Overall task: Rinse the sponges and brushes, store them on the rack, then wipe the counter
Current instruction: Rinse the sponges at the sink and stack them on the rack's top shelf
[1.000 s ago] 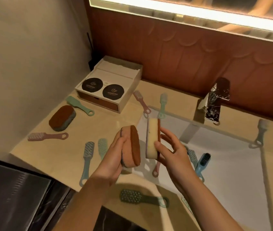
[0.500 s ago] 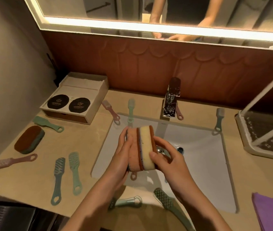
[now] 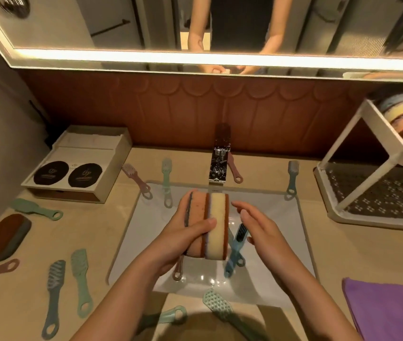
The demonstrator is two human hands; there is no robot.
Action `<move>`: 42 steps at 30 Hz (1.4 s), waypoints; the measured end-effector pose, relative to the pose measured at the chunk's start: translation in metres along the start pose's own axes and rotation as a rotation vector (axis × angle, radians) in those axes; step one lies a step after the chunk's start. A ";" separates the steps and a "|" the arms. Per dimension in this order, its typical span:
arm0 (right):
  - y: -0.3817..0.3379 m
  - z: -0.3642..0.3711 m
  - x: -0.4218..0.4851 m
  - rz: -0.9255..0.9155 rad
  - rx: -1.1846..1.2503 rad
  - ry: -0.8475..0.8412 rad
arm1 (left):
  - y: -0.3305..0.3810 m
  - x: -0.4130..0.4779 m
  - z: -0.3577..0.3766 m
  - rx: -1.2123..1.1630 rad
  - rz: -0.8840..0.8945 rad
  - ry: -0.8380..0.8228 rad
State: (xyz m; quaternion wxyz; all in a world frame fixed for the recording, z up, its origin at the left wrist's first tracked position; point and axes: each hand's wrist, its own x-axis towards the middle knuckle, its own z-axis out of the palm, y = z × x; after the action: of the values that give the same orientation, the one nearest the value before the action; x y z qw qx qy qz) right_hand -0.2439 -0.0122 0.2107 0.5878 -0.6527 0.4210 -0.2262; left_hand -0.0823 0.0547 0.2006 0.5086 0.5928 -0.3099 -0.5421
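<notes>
1. Over the white sink basin [image 3: 281, 217], an orange sponge [image 3: 196, 210] with a dark scouring face and a yellow sponge [image 3: 217, 225] with a brown scouring layer stand on edge, pressed flat together.
2. The left hand [image 3: 183, 239] has the pair: fingers curl behind the orange one and the thumb lies across the front of both.
3. The right hand [image 3: 261, 230] is slack, fingers nearly straight, holding nothing. It is just beside the yellow sponge's brown face; I cannot tell whether it touches.
4. Down in the basin below, a blue plastic brush [image 3: 234, 249] lies with its dark bristles up, and a pink brush handle [image 3: 178, 269] pokes out from under the sponges.
5. Behind, the chrome faucet [image 3: 220, 163] stands at the basin's back rim.
6. On the right, the white two-tier plastic rack [image 3: 372, 168] sits on the beige counter [image 3: 318, 254] with stacked sponges [image 3: 399, 114] on its upper tier.
7. At near right lies a purple cloth [image 3: 392, 313].
8. On the left of the counter are a brown-and-grey sponge [image 3: 5, 237], a grey-blue brush [image 3: 54, 291] beside a mint green brush [image 3: 80, 274], and a cream box [image 3: 92, 153] holding two black discs.
9. More brushes lie scattered round the basin's rim.
</notes>
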 end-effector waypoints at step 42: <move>-0.018 0.009 0.036 0.017 0.232 0.121 | 0.025 0.020 0.030 -0.055 0.038 0.325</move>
State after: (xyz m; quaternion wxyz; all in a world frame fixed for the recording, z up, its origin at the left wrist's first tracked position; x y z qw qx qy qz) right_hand -0.2123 -0.0373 0.2185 0.6347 -0.5619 0.4323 -0.3075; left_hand -0.1021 0.0211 0.2206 0.5782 0.6525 -0.2199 -0.4377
